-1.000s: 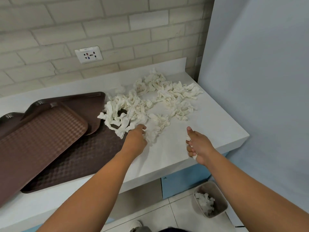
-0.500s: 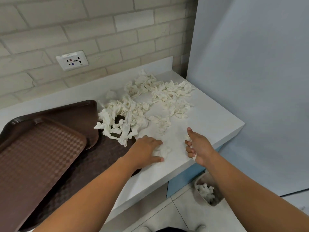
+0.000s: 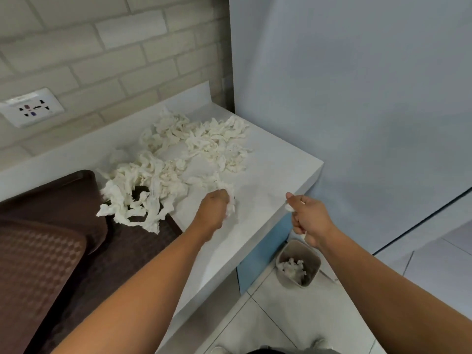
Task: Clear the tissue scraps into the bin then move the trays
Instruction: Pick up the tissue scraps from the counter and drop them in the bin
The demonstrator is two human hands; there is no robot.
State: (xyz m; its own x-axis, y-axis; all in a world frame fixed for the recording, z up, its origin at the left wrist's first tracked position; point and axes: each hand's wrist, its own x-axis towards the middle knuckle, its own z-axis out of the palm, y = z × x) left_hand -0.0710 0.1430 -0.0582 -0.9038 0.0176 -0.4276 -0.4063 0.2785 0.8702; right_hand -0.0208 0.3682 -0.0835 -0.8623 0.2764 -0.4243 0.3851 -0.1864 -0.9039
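Holds tissue scraps (image 3: 231,209) in the left grip (image 3: 214,208), gathering off the desk (image 3: 268,175). Clutches more in the right grip (image 3: 309,221) above the bin (image 3: 313,264), probably for dropping.

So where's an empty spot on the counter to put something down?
The bare counter at the front right corner is free, between the tissue scraps, the left hand and the grey wall panel. A strip between the trays and the front edge is bare too. The back and middle are crowded with scraps, and the trays fill the left.
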